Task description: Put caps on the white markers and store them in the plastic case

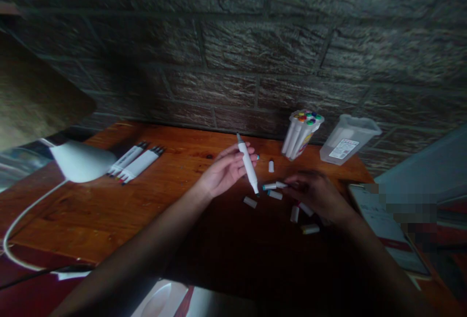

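My left hand [228,168] is closed around a white double-ended marker [249,167], which slants over the table with both tips bare. A small teal-ended piece [258,157] shows by its fingertips; I cannot tell whether it is held. Over the right of the table, my right hand [315,193] pinches a small whitish marker cap [280,185]. Close by lie a teal-ended cap [270,187] and another teal-ended cap [275,195]. More loose caps are scattered around, among them a white cap [250,202], an upright cap [271,166] and a yellowish-ended cap [310,229].
A clear holder [301,134] full of colour-ended markers stands by the brick wall [233,54]. Right of it is a clear plastic container [348,139] with a label. Several white markers [134,161] lie beside the white lamp base [82,161]. A flat tablet-like object [390,232] rests at right.
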`<state>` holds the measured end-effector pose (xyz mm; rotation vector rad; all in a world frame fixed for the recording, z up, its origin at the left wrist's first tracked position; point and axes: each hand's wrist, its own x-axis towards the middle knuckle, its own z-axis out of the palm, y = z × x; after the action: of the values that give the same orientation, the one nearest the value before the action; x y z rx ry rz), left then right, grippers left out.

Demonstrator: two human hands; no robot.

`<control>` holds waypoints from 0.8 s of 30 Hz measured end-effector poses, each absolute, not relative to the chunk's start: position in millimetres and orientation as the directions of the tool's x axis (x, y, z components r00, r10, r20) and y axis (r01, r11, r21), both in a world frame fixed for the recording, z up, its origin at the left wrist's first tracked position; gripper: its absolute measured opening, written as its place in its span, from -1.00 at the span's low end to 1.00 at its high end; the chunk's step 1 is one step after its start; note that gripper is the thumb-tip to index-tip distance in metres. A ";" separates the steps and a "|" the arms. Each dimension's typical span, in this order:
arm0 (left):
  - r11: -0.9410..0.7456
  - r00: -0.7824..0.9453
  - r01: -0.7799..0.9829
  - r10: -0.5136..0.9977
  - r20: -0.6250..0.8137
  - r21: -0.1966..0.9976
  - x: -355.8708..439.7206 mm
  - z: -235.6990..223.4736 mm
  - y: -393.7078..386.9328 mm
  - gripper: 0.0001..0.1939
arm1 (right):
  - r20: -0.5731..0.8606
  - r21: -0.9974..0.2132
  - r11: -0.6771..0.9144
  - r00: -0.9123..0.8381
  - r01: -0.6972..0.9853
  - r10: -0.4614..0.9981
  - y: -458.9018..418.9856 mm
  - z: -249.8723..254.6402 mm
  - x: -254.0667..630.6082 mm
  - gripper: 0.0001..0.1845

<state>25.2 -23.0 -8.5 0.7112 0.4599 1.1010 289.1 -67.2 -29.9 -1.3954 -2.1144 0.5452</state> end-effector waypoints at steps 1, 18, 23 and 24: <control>0.267 0.409 -0.630 0.912 0.020 0.729 25.6 -9.4 -23.3 -0.74 | 0.220 -0.622 0.370 -0.300 0.690 0.928 -68.9 -27.2 286.7 -0.82; -0.249 0.642 0.109 0.757 0.123 0.962 23.9 -15.4 -27.6 -0.68 | -0.048 -0.913 -0.116 -0.179 -0.391 0.983 -83.5 -1.9 250.8 -0.80; -0.589 0.843 0.367 0.538 0.011 0.720 3.4 -11.4 -20.7 -0.77 | -0.041 -0.803 -0.074 -0.070 -0.591 0.997 -80.2 15.4 267.0 -0.62; -0.605 0.862 0.347 0.507 0.012 0.717 2.8 -12.1 -20.2 -0.80 | -0.034 -0.790 -0.068 -0.067 -0.609 0.997 -80.4 16.8 268.0 -0.65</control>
<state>2.8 -20.2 -12.1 2.2774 0.6147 0.2751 268.0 -80.4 16.8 -0.7212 -0.7190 1.5268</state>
